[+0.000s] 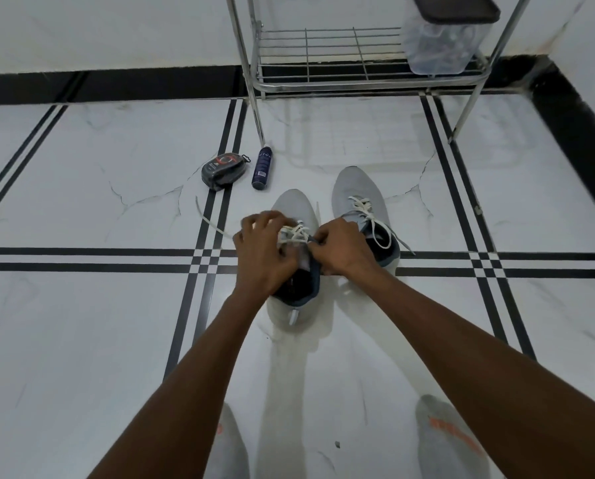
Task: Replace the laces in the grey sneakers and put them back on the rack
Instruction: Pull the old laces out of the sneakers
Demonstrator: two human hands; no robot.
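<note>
Two grey sneakers stand side by side on the tiled floor, toes pointing away from me. The left sneaker (294, 207) has a white lace (294, 234) partly threaded, with one loose end trailing left across the floor. My left hand (263, 248) and my right hand (339, 245) both pinch that lace over the shoe's tongue. The right sneaker (356, 191) is laced in white, its ends hanging loose by the collar. The metal wire rack (323, 55) stands against the wall beyond the shoes.
A black shoe-polish sponge case (224, 170) and a dark blue spray can (261, 167) lie on the floor left of the rack's leg. A clear plastic box with a black lid (442, 36) sits on the rack's right side. My grey-socked feet show at the bottom.
</note>
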